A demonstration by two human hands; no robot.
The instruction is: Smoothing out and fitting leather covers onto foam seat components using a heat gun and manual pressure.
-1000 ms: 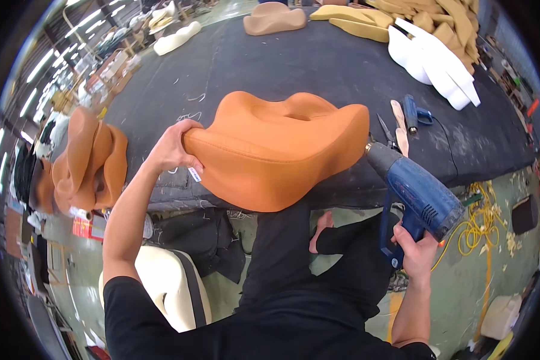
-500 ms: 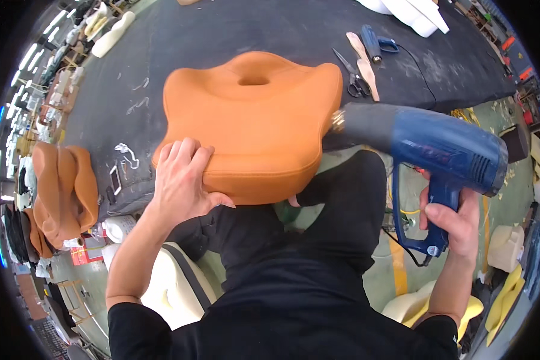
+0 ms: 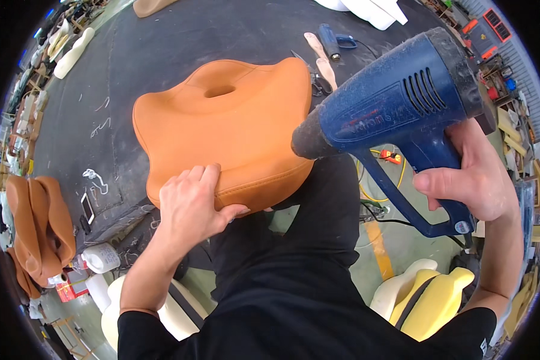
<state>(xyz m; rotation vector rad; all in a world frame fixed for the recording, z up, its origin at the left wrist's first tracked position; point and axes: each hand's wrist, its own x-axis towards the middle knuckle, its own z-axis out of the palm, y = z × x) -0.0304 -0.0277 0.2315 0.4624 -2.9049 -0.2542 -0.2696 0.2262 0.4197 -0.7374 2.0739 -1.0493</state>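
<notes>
A worker's left hand presses flat, fingers spread and thumb hooked under the rim, on the near edge of a tan-orange leather-covered seat cushion with a small oval dimple near its top. The cushion fills the centre of the frame, its far part lying on a dark, chalk-marked worktable and its near edge overhanging toward the worker's black-clad lap. The grip looks meant to steady the cushion and keep the cover taut at the seam.

At centre right, the right hand is closed round the pistol grip of a dusty blue plastic heat gun, index finger curled at the trigger. The gun's darkened nozzle points left and slightly down at the cushion's right flank, close to it but not touching, an angle that appears chosen to play hot air along the side wall.

Beyond the cushion, at upper centre, scissors, a pale wooden tool and a blue-handled tool lie on the worktable. More orange leather covers hang in a stack at the lower left, beside a white plastic jug. Bare yellow and cream foam seat forms stand at the lower right, and a yellow cable trails across the green floor.
</notes>
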